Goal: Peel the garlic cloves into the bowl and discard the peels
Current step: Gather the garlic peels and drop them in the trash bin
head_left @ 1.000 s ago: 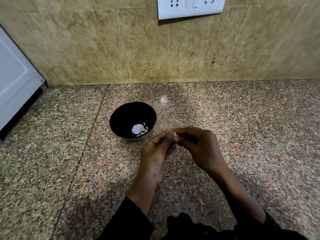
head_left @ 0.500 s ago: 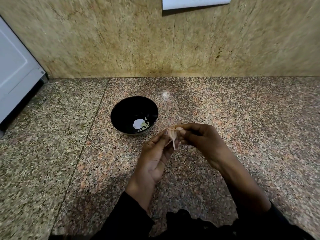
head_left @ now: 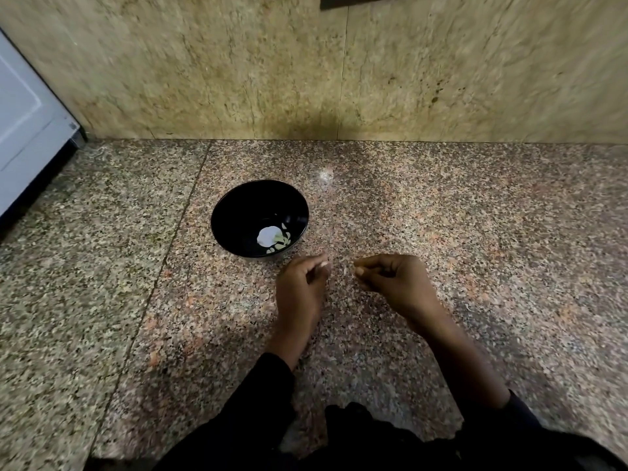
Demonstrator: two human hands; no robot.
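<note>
Left hand (head_left: 300, 287): one, fingers curled, thumb and fingertips pinching a small pale item, either clove or peel, too blurred to tell which. It hovered just in front of the bowl (head_left: 231, 212), on the bowl's right-front side, and was the nearer hand to it.

Right hand (head_left: 390, 280): one, fingers curled, tips pinched together on what looked like a thin scrap; contents not clear. It stood apart from the left hand, a pale fleck (head_left: 345, 270) showing between them.

Bowl: one, black, on the desk (head_left: 475, 215) toward the back edge, left of centre. It held several pale peeled cloves (head_left: 280, 241) beside a white patch; the count was not legible.

Judgement: anything dropped from the left hand had to travel back and left to reach the bowl.
</note>
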